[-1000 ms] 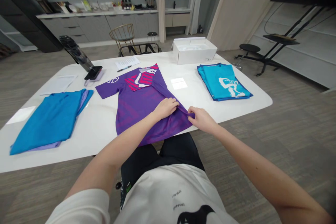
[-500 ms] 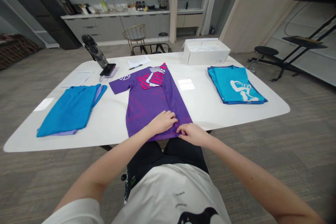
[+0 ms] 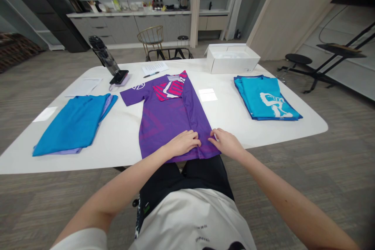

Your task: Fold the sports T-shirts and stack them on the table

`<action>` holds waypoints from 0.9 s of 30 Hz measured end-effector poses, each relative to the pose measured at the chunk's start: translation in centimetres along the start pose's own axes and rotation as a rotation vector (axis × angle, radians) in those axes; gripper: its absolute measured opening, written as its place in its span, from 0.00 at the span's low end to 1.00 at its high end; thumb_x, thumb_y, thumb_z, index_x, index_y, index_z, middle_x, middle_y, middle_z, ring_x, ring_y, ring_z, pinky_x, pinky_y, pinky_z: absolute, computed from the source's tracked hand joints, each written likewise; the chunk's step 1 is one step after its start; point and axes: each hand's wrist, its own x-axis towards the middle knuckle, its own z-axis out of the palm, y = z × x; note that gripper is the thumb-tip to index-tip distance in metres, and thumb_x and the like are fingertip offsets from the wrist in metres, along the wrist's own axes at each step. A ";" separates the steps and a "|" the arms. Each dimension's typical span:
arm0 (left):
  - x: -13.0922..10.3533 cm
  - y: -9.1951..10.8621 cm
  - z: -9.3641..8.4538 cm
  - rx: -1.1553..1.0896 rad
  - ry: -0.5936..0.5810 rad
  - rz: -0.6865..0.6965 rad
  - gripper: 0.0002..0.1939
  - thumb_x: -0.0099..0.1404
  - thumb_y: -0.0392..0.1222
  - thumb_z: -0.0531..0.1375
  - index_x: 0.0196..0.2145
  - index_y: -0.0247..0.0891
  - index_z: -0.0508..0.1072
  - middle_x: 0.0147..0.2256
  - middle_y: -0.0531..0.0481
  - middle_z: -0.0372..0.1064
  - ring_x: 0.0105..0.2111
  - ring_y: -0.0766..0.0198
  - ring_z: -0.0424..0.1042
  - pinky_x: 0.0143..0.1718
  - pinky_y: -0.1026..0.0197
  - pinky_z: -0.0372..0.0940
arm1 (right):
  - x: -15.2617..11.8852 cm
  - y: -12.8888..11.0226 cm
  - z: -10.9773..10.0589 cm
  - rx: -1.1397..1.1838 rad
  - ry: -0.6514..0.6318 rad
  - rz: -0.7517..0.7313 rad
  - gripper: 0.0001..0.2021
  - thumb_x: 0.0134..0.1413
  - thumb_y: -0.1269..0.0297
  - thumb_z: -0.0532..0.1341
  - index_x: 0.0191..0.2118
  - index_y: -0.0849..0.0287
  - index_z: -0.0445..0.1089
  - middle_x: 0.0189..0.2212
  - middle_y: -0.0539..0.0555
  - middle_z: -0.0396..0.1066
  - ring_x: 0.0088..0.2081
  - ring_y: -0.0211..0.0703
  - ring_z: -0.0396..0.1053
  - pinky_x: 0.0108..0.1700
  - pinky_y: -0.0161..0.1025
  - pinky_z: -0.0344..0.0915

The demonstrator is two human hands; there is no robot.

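Observation:
A purple short-sleeved T-shirt [image 3: 161, 121] lies on the white table [image 3: 117, 140] in front of me, its right side folded inward lengthwise. Pink and white patterning shows near its collar, and one sleeve points left. My left hand [image 3: 186, 142] rests on the lower part of the shirt, its fingers curled closed on the cloth beside the fold. At the shirt's lower right edge, my right hand [image 3: 227, 142] is closed in a pinch, thumb and forefinger at the fabric. The hem reaches the table's near edge.
Folded blue garments [image 3: 72, 125] lie on the left, and a stack of turquoise garments [image 3: 263, 97] on the right. Behind are a white box [image 3: 231, 60], a pen [image 3: 150, 74], paper sheets and a phone [image 3: 119, 77] beside a dark transparent bottle-like object [image 3: 103, 56].
My right hand has moved right, from near my left hand to the shirt's right edge. My left hand has shifted slightly right and nearer me. The folded lower side lies wider.

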 end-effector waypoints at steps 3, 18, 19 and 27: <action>-0.4 -0.2 -1.0 -0.050 0.039 -0.010 0.13 0.76 0.43 0.51 0.46 0.45 0.76 0.45 0.47 0.68 0.45 0.60 0.66 0.48 0.58 0.60 | 0.0 0.2 -0.1 -0.021 0.004 0.068 0.08 0.65 0.56 0.62 0.42 0.54 0.69 0.37 0.53 0.74 0.34 0.44 0.71 0.34 0.38 0.57; -2.4 -3.4 -1.9 -0.199 0.172 -0.318 0.14 0.70 0.38 0.54 0.48 0.46 0.76 0.45 0.51 0.73 0.47 0.60 0.72 0.53 0.56 0.63 | 5.3 -0.4 0.7 0.103 -0.078 -0.126 0.05 0.63 0.60 0.63 0.38 0.55 0.72 0.29 0.49 0.69 0.31 0.40 0.66 0.35 0.36 0.56; -2.0 -4.9 -1.9 -0.210 0.210 -0.367 0.14 0.70 0.38 0.54 0.48 0.46 0.76 0.45 0.50 0.73 0.47 0.60 0.73 0.52 0.56 0.64 | 6.6 -0.4 0.7 0.108 -0.075 -0.132 0.06 0.63 0.60 0.63 0.37 0.55 0.72 0.28 0.49 0.68 0.30 0.40 0.66 0.34 0.36 0.56; 2.7 -22.0 -4.4 -0.050 0.406 -0.842 0.16 0.69 0.39 0.54 0.53 0.42 0.73 0.54 0.42 0.69 0.56 0.52 0.69 0.56 0.47 0.64 | 23.0 0.5 0.9 0.123 0.108 -0.140 0.04 0.62 0.63 0.62 0.40 0.56 0.73 0.34 0.51 0.71 0.36 0.41 0.68 0.39 0.36 0.60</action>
